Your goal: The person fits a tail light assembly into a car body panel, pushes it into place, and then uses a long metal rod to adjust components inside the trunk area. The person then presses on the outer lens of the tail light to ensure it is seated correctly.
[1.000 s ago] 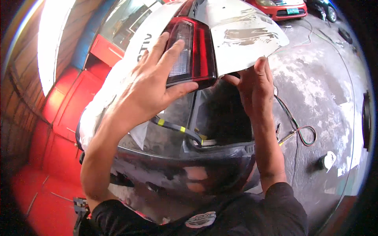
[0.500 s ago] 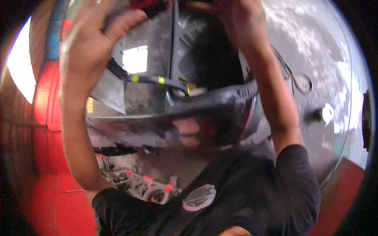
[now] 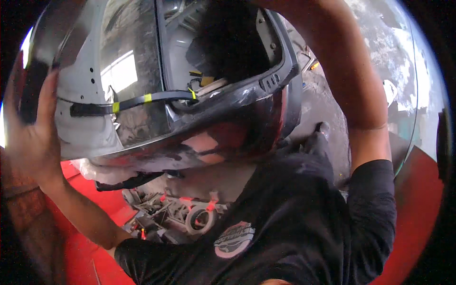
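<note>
At the far left my left hand is raised, its thumb on one side of a dark, smooth panel and its blurred fingers on the other. That piece runs up past the top edge, so its full shape is hidden. My right arm reaches up and across the top, its hand out of view. Between the arms is a dark car body section with a window opening. Across its glass lies a black strip with yellow tape bands, apart from my left hand.
Below the car body, metal parts and a ring-shaped piece lie on the floor. Red flooring runs along the left. On the right stands a patchy grey and white panel. My shoe is on the grey floor.
My left hand has swung outward to the left and down. My right arm has shifted right, and its hand has left the picture. More of the car body and window shows.
</note>
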`<act>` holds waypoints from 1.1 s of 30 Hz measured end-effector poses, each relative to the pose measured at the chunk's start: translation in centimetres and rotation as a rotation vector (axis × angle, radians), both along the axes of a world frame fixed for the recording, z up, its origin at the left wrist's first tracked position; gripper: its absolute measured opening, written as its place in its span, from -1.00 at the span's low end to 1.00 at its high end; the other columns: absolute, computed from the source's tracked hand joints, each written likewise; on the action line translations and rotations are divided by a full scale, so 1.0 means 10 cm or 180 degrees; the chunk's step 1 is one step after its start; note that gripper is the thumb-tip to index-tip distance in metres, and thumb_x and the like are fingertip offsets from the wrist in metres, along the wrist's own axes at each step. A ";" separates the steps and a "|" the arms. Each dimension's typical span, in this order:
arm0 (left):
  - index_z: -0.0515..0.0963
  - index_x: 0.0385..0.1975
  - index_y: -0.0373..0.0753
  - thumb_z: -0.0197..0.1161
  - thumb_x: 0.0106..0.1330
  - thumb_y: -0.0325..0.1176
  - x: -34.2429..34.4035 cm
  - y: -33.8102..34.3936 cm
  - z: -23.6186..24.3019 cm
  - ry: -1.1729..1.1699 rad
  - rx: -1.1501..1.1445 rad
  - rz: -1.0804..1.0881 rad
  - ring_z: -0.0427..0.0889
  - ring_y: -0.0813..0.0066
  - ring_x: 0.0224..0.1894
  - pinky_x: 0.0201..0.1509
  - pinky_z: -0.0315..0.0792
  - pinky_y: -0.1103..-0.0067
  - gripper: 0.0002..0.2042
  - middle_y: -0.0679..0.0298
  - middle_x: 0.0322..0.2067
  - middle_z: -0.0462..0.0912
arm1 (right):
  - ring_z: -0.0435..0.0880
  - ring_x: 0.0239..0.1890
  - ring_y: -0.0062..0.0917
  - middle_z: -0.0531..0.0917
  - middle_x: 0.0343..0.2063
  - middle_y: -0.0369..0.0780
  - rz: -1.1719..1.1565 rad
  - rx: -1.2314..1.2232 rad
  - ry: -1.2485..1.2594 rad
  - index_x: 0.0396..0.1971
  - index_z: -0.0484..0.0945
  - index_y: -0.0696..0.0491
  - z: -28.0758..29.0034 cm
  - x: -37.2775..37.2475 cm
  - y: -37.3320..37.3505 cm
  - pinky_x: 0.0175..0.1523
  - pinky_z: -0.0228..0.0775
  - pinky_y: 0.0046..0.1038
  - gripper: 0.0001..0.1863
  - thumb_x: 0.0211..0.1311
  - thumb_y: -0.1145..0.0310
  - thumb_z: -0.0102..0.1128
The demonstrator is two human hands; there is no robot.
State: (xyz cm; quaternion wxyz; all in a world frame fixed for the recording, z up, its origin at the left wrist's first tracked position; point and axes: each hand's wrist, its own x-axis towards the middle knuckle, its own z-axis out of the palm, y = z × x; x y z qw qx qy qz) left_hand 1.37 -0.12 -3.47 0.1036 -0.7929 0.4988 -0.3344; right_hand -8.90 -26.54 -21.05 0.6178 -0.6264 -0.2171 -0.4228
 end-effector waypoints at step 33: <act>0.51 0.02 -0.50 0.21 0.38 0.00 -2.48 1.85 -1.36 -0.0705 -0.1800 0.4030 0.64 0.33 -0.06 0.09 0.49 0.44 -0.44 0.04 -0.06 0.65 | 0.71 -0.13 -0.22 0.72 -0.21 -0.07 0.2185 -0.3331 0.1924 -0.19 0.66 0.11 -6.89 2.72 1.70 0.00 0.57 -0.22 -0.73 0.20 0.28 0.18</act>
